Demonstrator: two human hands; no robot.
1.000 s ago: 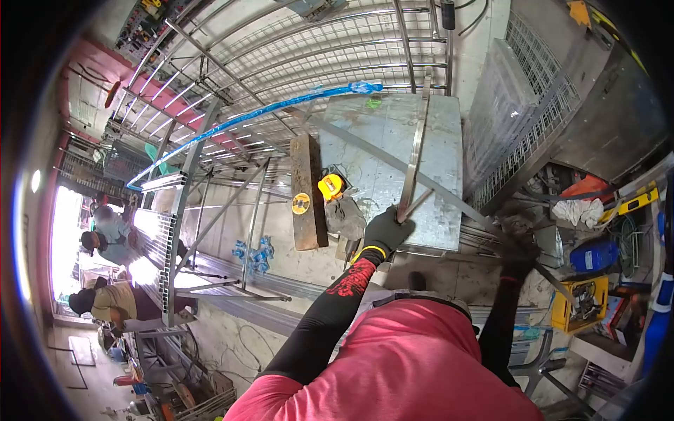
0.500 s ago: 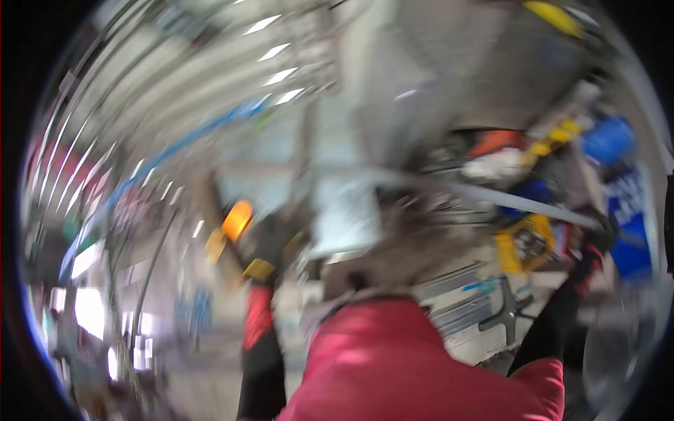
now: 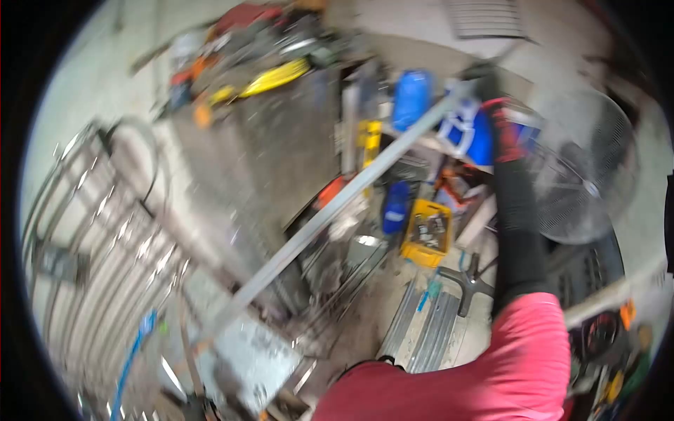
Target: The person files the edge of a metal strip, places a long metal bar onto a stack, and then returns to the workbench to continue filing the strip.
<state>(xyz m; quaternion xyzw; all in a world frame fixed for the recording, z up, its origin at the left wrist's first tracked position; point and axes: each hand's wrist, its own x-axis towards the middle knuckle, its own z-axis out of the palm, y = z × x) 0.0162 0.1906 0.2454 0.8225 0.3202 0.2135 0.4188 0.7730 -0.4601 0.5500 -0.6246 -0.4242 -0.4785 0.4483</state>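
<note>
My right hand (image 3: 483,83), in a dark glove, is raised at the upper right and closed around one end of a long grey metal bar (image 3: 337,210). The bar slants down to the lower left, where its far end blurs out above a pale sheet (image 3: 246,358). Below the bar sits a yellow bin (image 3: 426,235) of small metal parts. A blue container (image 3: 411,99) and a blue-and-white package (image 3: 469,133) lie close to this hand. I cannot make out my left hand in the current view.
A round mesh fan (image 3: 579,168) stands right of my arm. Curved metal tubes (image 3: 105,259) fill the left side. Metal profiles (image 3: 425,330) and a dark star-shaped base (image 3: 469,284) lie near my body. A large grey panel (image 3: 281,147) is at the upper middle.
The view has swung to the right. My right hand and the bar now appear higher, with the bar at a steeper slant. My left hand, visible earlier, has dropped out of sight.
</note>
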